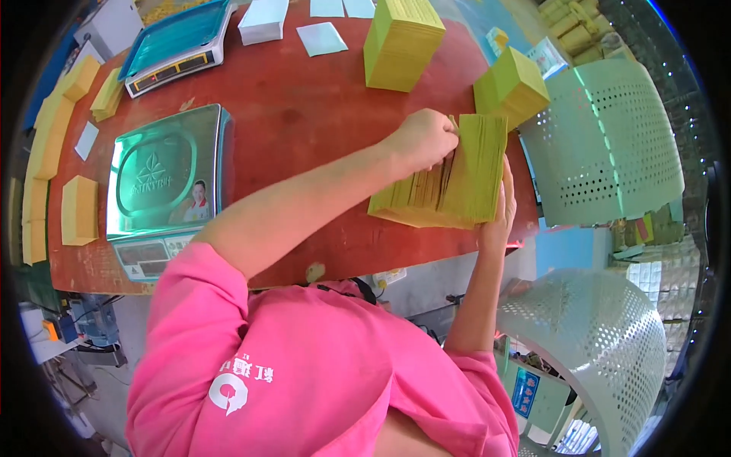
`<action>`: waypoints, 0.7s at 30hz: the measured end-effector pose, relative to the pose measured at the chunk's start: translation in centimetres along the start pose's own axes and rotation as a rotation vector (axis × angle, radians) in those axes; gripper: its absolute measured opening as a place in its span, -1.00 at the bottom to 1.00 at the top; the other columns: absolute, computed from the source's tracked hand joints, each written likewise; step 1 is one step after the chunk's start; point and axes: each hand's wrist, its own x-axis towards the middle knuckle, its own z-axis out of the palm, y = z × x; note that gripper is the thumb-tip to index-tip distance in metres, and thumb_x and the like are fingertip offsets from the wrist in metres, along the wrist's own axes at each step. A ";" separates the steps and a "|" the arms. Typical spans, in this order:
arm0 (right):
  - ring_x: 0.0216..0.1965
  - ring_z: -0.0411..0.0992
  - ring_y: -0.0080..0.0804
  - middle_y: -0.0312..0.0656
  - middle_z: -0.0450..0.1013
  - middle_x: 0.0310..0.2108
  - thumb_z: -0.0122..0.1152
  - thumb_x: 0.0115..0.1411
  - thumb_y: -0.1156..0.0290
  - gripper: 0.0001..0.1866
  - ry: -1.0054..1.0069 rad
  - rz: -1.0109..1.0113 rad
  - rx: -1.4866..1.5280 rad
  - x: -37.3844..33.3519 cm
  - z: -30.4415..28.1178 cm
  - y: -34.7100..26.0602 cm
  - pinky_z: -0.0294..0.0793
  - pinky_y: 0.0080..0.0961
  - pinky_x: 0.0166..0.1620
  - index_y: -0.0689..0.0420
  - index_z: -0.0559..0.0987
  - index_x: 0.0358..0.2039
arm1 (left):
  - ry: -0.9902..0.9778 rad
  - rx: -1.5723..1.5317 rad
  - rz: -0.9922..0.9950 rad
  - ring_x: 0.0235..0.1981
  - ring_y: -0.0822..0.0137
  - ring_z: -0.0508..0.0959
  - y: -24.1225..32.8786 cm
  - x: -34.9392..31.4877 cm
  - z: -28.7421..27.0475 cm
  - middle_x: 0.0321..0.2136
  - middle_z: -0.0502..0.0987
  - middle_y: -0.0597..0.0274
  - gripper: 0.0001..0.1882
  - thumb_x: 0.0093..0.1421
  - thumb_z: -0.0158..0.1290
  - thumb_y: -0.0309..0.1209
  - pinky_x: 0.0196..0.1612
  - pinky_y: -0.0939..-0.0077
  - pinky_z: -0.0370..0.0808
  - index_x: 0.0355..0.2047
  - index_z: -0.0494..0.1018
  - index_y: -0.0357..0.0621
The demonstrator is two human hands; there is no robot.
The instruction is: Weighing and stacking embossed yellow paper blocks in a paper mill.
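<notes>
A thick stack of yellow paper (478, 167) stands on the red table in front of me, its sheets parted by dark gaps toward its left part. My left hand (426, 141) reaches across from the left. Its fingers are curled closed and pinch at the upper edge of the sheets, by the gap; the fingertips are partly hidden. On the stack's right side my right hand (500, 204) holds the paper, fingers stretched along the outer face and the thumb out of sight.
Left of my arm sits a scale with a shiny tray (164, 164), and a second scale with a blue tray (179, 38) stands beyond it. More yellow paper blocks (403, 46) line the table's (304, 99) far and left sides. White perforated curved panels (609, 145) stand at the right.
</notes>
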 end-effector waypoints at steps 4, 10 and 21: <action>0.22 0.30 -0.36 -0.13 0.30 0.26 -0.18 0.44 0.20 -0.45 -0.010 -0.023 0.119 -0.2 -0.9 0.2 0.27 -0.39 0.25 0.24 0.25 0.33 | -0.145 0.133 -0.154 -0.64 0.44 0.40 1.8 0.7 0.0 -0.59 0.50 0.22 -0.69 0.22 0.03 -0.30 -0.59 0.49 0.35 -0.33 0.58 -0.36; 0.22 0.30 -0.36 -0.12 0.32 0.25 -0.19 0.44 0.22 -0.47 0.056 -0.076 -0.040 -0.6 0.3 -0.6 0.26 -0.40 0.25 0.25 0.29 0.31 | -0.132 0.530 0.053 -0.61 0.39 0.44 3.0 1.7 0.5 -0.66 0.47 0.13 -0.46 0.21 0.11 -0.01 -0.54 0.40 0.38 -0.48 0.57 -0.38; 0.26 0.30 -0.01 0.06 0.33 0.23 -0.04 0.32 0.50 -0.58 0.154 -0.313 -0.643 -0.5 1.9 -2.2 0.29 -0.23 0.27 0.29 0.42 0.17 | -0.075 0.410 0.046 -0.30 0.12 0.65 1.8 0.4 2.7 -0.40 0.63 -0.13 -0.22 0.01 0.22 0.22 -0.23 0.29 0.56 -0.31 0.59 -0.46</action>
